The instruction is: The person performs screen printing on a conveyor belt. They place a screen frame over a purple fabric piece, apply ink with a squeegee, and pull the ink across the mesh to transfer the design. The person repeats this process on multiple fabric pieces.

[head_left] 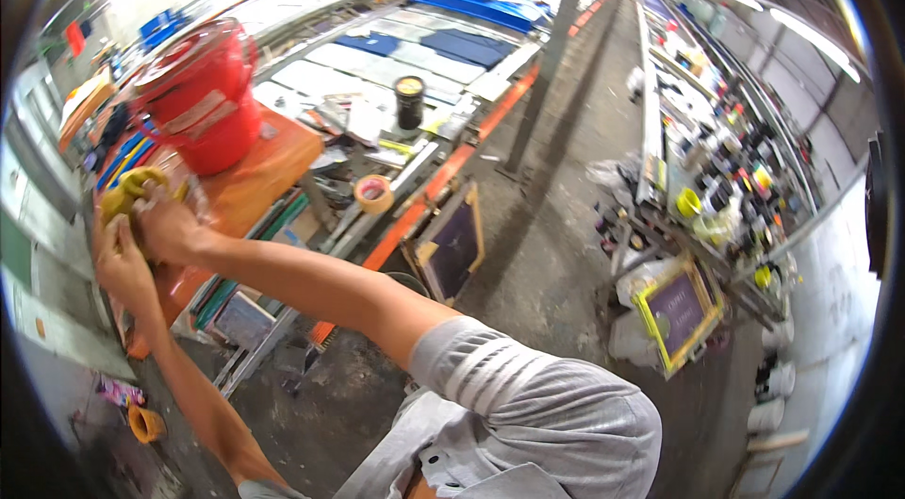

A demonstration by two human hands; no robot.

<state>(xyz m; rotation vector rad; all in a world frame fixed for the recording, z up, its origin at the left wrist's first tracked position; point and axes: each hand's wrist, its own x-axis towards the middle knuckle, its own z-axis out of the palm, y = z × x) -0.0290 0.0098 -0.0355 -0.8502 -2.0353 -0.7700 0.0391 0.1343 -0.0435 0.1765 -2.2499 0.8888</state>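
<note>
Left hand (127, 265) and right hand (170, 228) side by side, fingers curled, both gripping yellow cloth (132, 193). Cloth bunched at fingertips, beside red bucket (207, 117).

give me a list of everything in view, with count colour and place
yellow cloth: 1, yellow, between both hands
red bucket: 1, red, on the orange table
orange table: 1, orange, left
long table: 1, pale with orange edge, centre
black can: 1, black, on the long table
tape roll: 1, tan, near its edge
blue machine: 1, blue, top centre
wood-framed screen: 1, dark, beside the long table
yellow-framed screen: 1, purple centre, lower right
post: 1, grey, centre
bottles and tubs: too many to count, mixed, right
left hand: 1, bare, on the cloth
right hand: 1, bare, on the cloth
</note>
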